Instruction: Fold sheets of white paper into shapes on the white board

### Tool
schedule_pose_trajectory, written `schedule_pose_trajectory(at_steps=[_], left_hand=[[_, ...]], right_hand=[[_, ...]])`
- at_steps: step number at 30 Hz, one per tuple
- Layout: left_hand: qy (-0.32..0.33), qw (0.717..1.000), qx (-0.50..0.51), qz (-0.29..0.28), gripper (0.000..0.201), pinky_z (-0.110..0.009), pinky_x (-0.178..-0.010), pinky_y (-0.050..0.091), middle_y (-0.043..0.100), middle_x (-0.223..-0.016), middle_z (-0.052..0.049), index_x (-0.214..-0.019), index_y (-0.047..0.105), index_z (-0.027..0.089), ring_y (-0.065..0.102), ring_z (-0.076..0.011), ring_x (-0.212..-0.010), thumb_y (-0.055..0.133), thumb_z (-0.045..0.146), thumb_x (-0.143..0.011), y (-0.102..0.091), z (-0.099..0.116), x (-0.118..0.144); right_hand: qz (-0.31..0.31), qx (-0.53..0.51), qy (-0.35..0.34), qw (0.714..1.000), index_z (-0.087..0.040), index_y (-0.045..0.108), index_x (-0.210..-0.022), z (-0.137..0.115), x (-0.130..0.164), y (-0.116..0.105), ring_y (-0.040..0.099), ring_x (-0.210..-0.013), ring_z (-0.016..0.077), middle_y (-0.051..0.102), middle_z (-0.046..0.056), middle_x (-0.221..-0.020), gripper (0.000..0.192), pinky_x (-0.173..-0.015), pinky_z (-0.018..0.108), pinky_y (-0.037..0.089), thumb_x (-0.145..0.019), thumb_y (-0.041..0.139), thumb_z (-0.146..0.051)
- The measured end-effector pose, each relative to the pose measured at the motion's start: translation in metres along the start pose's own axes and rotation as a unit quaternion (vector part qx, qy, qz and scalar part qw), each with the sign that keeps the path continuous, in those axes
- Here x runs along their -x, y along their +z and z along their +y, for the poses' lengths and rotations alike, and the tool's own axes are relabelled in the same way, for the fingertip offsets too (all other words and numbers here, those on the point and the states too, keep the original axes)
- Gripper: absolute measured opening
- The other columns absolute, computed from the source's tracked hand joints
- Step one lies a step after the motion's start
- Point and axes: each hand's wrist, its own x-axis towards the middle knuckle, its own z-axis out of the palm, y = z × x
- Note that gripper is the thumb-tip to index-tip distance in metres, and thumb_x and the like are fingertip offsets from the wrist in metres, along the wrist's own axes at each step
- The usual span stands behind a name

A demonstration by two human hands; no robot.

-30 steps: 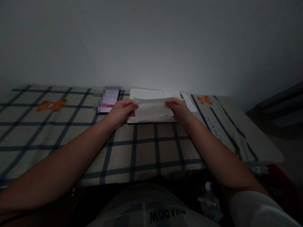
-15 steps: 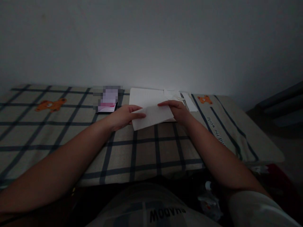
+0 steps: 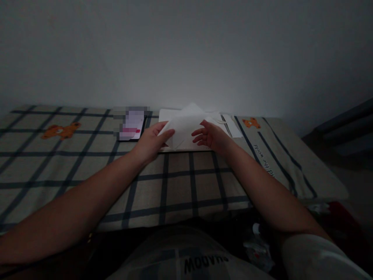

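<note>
- Between thumb and forefinger of the left hand point(image 3: 151, 140), one edge of a folded white sheet point(image 3: 183, 123) is pinched shut; the paper stands tilted up off the surface with a corner pointing away from the person.
- Just right of it, the right hand point(image 3: 210, 136) is open — fingers spread and loosely curled, close against the sheet's right side, holding nothing. Whether the fingertips touch the paper I cannot tell.
- Under both hands lies a flat white pad or stack of paper point(image 3: 175, 115), set against the far wall, with a narrower white strip point(image 3: 233, 126) at its right edge.
- By my reading, the step in hand is a turning or re-folding of the sheet, with one hand carrying it and the other let go. The next move would call for the free hand to take hold of the loose side again, so that the edges can be lined up before any crease is pressed — a judgement only.
- Left of the pad, a phone point(image 3: 132, 125) lies on the checked cloth point(image 3: 72, 163); its screen is blurred out and nothing on it can be read.
- Writing: a line of dark lettering point(image 3: 264, 158) runs along the cloth on the right, too small and skewed to read; at the bottom, upside-down letters on the person's shirt point(image 3: 204, 264) look like "WODVNS". Orange bear prints point(image 3: 61, 131) mark the cloth.
</note>
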Motion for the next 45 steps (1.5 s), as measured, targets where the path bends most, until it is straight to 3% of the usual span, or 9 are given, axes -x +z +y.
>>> schedule_pose_trajectory(at_steps=[5, 8, 11, 15, 18, 22, 26, 34, 45], left_hand=[[0.042, 0.997, -0.061, 0.013, 0.055, -0.032, -0.074, 0.058, 0.077, -0.113, -0.009, -0.132, 0.065, 0.018, 0.071, -0.0221, -0.088, 0.072, 0.047, -0.085, 0.005, -0.006, 0.002], [0.102, 0.979, -0.174, 0.023, 0.051, -0.036, -0.092, 0.056, 0.075, -0.123, -0.009, -0.129, 0.069, 0.018, 0.069, -0.0269, -0.110, 0.071, 0.048, -0.087, 0.005, -0.005, 0.005], [0.106, 0.974, -0.199, -0.013, 0.056, -0.039, -0.097, 0.054, 0.074, -0.128, -0.010, -0.134, 0.066, 0.017, 0.068, -0.0284, -0.115, 0.070, 0.048, -0.088, 0.006, -0.003, 0.009], [0.062, 0.985, -0.149, -0.066, 0.067, -0.036, -0.084, 0.057, 0.078, -0.114, -0.010, -0.140, 0.062, 0.016, 0.073, -0.0258, -0.099, 0.076, 0.045, -0.081, 0.009, -0.005, 0.011], [0.015, 0.997, -0.060, -0.042, 0.072, -0.031, -0.071, 0.056, 0.079, -0.093, -0.006, -0.140, 0.061, 0.016, 0.072, -0.0206, -0.080, 0.079, 0.045, -0.077, 0.009, -0.004, 0.010], [-0.006, 1.000, 0.009, 0.012, 0.048, -0.027, -0.067, 0.055, 0.077, -0.090, -0.004, -0.114, 0.073, 0.018, 0.070, -0.0162, -0.074, 0.082, 0.045, -0.076, 0.007, 0.001, 0.008], [-0.039, 0.999, 0.030, 0.016, 0.031, -0.024, -0.061, 0.053, 0.072, -0.079, -0.002, -0.086, 0.073, 0.018, 0.067, -0.0135, -0.066, 0.086, 0.042, -0.072, 0.005, 0.000, 0.005], [-0.066, 0.997, 0.027, 0.020, 0.033, -0.027, -0.066, 0.055, 0.069, -0.076, -0.003, -0.068, 0.065, 0.019, 0.065, -0.0146, -0.069, 0.089, 0.041, -0.067, 0.005, -0.005, 0.001], [-0.050, 0.999, 0.001, 0.017, 0.039, -0.036, -0.070, 0.058, 0.066, -0.069, -0.001, -0.065, 0.056, 0.022, 0.064, -0.0173, -0.067, 0.090, 0.042, -0.064, 0.007, -0.006, 0.001]], right_hand=[[-0.053, -0.016, -0.001, 0.998, -0.022, 0.060, -0.095, 0.004, 0.000, 0.003, 0.074, -0.073, 0.0185, 0.076, 0.004, -0.085, 0.041, -0.060, 0.028, 0.055, -0.082, 0.073, -0.058], [-0.028, 0.001, -0.041, 0.999, -0.020, 0.063, -0.086, 0.007, -0.001, 0.004, 0.072, -0.071, 0.0151, 0.074, 0.003, -0.081, 0.042, -0.058, 0.025, 0.052, -0.078, 0.078, -0.058], [0.006, 0.016, -0.062, 0.998, -0.020, 0.064, -0.081, 0.009, -0.002, 0.002, 0.067, -0.065, 0.0114, 0.070, 0.001, -0.074, 0.042, -0.056, 0.022, 0.049, -0.075, 0.082, -0.057], [0.016, 0.027, -0.066, 0.997, -0.020, 0.061, -0.075, 0.009, -0.002, -0.001, 0.061, -0.059, 0.0093, 0.065, -0.002, -0.066, 0.041, -0.057, 0.023, 0.046, -0.072, 0.085, -0.054], [0.002, 0.054, -0.072, 0.996, -0.019, 0.061, -0.072, 0.008, 0.002, 0.002, 0.060, -0.058, 0.0090, 0.063, -0.003, -0.064, 0.039, -0.060, 0.024, 0.048, -0.071, 0.085, -0.050], [-0.045, 0.113, -0.067, 0.990, -0.018, 0.063, -0.073, 0.007, 0.010, 0.010, 0.060, -0.060, 0.0097, 0.065, -0.003, -0.066, 0.034, -0.064, 0.027, 0.050, -0.076, 0.083, -0.046], [-0.066, 0.148, -0.046, 0.986, -0.019, 0.063, -0.072, 0.007, 0.016, 0.014, 0.060, -0.062, 0.0103, 0.064, -0.003, -0.066, 0.035, -0.067, 0.028, 0.051, -0.077, 0.082, -0.047], [-0.058, 0.134, -0.015, 0.989, -0.020, 0.065, -0.077, 0.012, 0.011, 0.011, 0.063, -0.068, 0.0120, 0.067, -0.002, -0.072, 0.031, -0.071, 0.029, 0.055, -0.077, 0.083, -0.046], [-0.043, 0.130, -0.069, 0.988, -0.021, 0.073, -0.084, 0.016, 0.009, 0.014, 0.065, -0.073, 0.0128, 0.071, 0.000, -0.081, 0.023, -0.071, 0.028, 0.056, -0.081, 0.080, -0.043]])
